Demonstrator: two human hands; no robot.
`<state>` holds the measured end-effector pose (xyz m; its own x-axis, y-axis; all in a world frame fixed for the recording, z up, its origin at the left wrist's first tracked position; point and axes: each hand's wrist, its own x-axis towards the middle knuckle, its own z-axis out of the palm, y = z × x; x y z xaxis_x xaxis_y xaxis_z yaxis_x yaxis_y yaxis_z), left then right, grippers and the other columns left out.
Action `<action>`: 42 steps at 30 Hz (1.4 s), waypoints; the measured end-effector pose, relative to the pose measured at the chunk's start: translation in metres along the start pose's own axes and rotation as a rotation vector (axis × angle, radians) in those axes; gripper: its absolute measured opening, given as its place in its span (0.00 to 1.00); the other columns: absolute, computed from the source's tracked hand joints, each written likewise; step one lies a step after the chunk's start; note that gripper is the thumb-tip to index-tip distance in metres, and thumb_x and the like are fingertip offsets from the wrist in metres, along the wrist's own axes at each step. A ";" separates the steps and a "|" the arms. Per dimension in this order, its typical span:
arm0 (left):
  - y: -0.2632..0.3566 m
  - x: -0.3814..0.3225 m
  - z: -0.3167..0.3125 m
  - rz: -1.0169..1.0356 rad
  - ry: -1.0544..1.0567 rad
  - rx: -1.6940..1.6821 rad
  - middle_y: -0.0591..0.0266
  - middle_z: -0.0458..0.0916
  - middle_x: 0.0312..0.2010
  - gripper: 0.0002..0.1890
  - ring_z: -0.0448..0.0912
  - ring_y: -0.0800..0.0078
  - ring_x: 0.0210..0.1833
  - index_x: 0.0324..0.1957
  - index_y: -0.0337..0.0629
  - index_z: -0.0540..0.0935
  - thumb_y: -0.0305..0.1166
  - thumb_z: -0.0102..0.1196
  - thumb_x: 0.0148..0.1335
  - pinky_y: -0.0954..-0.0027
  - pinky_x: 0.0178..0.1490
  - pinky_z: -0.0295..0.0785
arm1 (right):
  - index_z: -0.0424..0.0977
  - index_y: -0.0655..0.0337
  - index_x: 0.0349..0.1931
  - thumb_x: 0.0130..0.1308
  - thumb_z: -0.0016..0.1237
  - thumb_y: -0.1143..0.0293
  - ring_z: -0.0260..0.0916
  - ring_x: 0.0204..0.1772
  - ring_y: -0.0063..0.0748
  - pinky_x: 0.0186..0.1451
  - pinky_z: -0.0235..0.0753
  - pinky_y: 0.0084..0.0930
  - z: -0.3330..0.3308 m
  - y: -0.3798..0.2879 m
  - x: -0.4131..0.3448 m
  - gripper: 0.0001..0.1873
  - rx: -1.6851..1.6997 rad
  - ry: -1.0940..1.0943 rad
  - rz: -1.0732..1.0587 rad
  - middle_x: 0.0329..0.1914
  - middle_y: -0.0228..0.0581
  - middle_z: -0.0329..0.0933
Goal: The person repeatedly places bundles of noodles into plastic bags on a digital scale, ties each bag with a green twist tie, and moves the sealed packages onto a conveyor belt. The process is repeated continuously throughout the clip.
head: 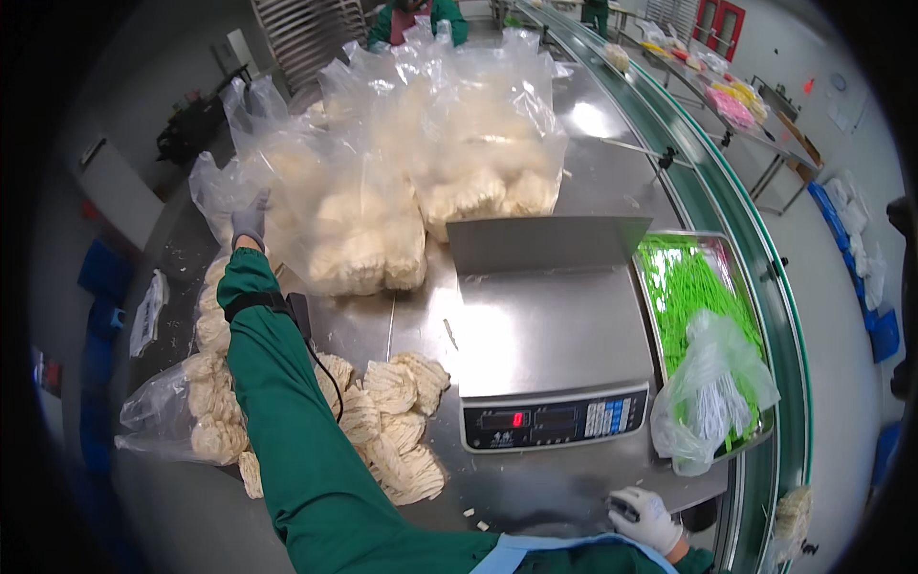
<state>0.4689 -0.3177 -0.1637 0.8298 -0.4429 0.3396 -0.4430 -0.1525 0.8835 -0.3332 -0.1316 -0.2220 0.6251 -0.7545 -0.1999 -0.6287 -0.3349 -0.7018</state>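
My left hand (249, 217), in a grey glove, reaches out to the left and touches a clear plastic bag (287, 172) of pale noodle bundles. Whether its fingers grip the film is not plain. My right hand (644, 518), in a white glove, is curled around a small dark object (622, 509) at the table's near edge. Between them stands a digital scale (552, 337) with a bare steel platform and a lit red zero. Loose noodle bundles (401, 423) lie left of the scale, under and beside my left sleeve.
More filled bags (488, 136) stand at the back. A metal tray (739, 287) holds green twist ties (667, 287) and a bag of white ties (717, 402). A green-edged conveyor (782, 344) curves along the right. Another noodle bag (208, 409) lies left. A person (416, 21) stands beyond the bags.
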 end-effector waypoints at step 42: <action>0.329 -0.318 -0.066 0.927 -0.051 0.147 0.49 0.75 0.55 0.30 0.74 0.63 0.57 0.57 0.29 0.71 0.47 0.56 0.65 0.68 0.61 0.67 | 0.66 0.64 0.62 0.57 0.59 0.75 0.71 0.57 0.37 0.60 0.70 0.30 -0.135 -0.022 0.038 0.30 -0.050 0.669 -0.534 0.56 0.46 0.74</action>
<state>0.0817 -0.1686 0.0403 0.1100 -0.4811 0.8697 -0.9609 0.1723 0.2168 -0.3579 -0.2287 -0.1218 0.4483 -0.6577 0.6053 -0.3571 -0.7526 -0.5533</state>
